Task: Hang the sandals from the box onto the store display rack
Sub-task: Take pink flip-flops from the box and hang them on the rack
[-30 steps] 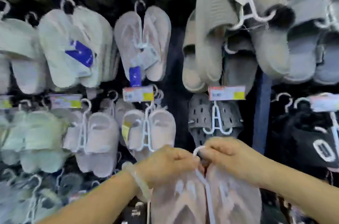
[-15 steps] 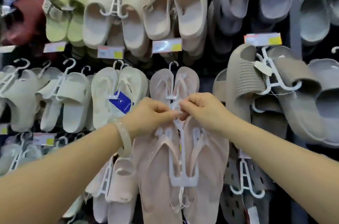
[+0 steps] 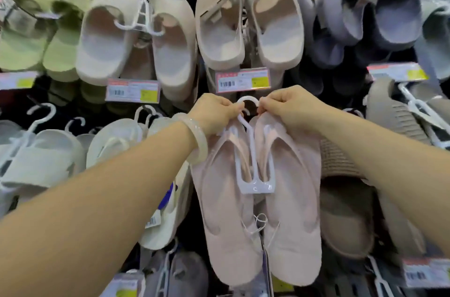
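Head view: your left hand (image 3: 216, 111) and right hand (image 3: 289, 108) each pinch the top of the white hanger (image 3: 253, 155), one on either side of its hook (image 3: 248, 102), apparently to steady it for a peg. The pink sandals (image 3: 260, 199) hang directly below both hands, just under the price tag (image 3: 243, 80).

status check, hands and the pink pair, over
Left hand and right hand pinch the white hanger beside its hook. Pink flip-flops hang below. Price tag sits just above; hook on peg unclear.
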`<state>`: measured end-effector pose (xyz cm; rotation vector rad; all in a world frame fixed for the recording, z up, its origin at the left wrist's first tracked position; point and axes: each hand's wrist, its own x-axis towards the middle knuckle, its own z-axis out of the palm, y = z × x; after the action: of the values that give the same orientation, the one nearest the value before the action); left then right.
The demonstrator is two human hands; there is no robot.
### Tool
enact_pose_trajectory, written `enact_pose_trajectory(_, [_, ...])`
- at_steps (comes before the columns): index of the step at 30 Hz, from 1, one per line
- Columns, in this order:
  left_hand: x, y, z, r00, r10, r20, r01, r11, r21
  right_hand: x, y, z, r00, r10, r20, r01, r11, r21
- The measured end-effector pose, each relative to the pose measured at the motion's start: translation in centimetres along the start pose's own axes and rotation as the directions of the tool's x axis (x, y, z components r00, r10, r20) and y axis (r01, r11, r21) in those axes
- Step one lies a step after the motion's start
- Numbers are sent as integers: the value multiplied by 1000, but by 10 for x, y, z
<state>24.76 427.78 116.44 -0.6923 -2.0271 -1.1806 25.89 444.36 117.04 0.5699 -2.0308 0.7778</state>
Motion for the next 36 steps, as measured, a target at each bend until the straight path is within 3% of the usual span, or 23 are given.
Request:
enact_pose_trajectory(2, [11, -11, 2, 1000, 19, -2, -19, 1000, -23, 12, 4, 8, 998, 20, -51, -20, 1000, 18])
enact_pose_trajectory(5, [23, -21, 5, 997, 69, -32, -71, 995, -65, 24, 6, 18, 999, 25, -20, -26, 1000, -11])
enact_pose_trajectory(9, [39, -29, 7, 981, 142, -129, -158, 979, -128, 37, 13, 26, 988, -73, -139, 74, 997, 3])
enact_pose_trajectory(14, [54, -29, 18, 950, 239, -203, -234, 971, 49, 44, 26, 37, 951, -101, -293, 82, 994, -78])
enact_pose_trajectory(22, [58, -54, 32, 961, 155, -229, -85, 954, 288, 52, 37, 55, 979, 89, -185, -145, 937, -317])
enact_pose_trajectory(24, [56, -56, 35, 956, 178, -233, -76, 918, 389, 47, 39, 60, 980, 78, -186, -149, 900, -409])
enact_pose_trajectory(26, [51, -58, 38, 954, 212, -214, -76, 856, 511, 40, 42, 66, 971, -27, -238, -99, 861, -499])
enact_pose_trajectory(30, [28, -71, 45, 925, 346, -157, -177, 758, 628, 15, 58, 75, 914, -222, -339, 13, 852, -524])
enact_pose_trajectory(34, [9, -86, 47, 919, 394, 25, -268, 575, 773, -6, 70, 82, 955, -174, -240, 37, 873, -486])
enact_pose_trajectory(36, [4, -89, 49, 923, 375, 83, -292, 546, 785, -8, 73, 82, 969, -147, -196, 38, 881, -471])
